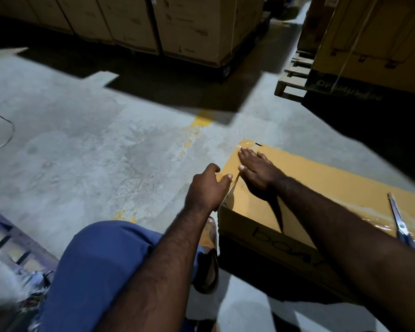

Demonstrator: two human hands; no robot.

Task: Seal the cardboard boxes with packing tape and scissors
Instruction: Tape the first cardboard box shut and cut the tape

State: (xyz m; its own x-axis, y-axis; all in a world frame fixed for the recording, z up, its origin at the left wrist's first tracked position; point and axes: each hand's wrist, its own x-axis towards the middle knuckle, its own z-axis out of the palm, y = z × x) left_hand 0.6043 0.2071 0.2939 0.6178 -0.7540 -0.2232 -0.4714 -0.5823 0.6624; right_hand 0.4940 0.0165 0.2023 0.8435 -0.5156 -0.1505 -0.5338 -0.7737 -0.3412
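Observation:
A brown cardboard box (326, 188) lies on the concrete floor at the lower right, with handwriting on its near side. Clear packing tape (248, 144) shines over its far left corner, and more tape glints near the right edge. My right hand (255, 170) lies flat, fingers spread, on the box top near that corner. My left hand (207, 185) is at the box's left edge, thumb and fingers curled against the edge where a thin strip of tape runs down. Metal scissors (399, 222) rest on the box top at the right. No tape roll is in view.
Stacked cartons on a dark pallet (177, 27) stand at the back. A wooden pallet (291, 77) with a large carton (379, 37) is at the right rear. My blue-clad knee (110, 257) and sandalled foot (207, 259) are beside the box. A yellow floor line (197, 130) runs ahead.

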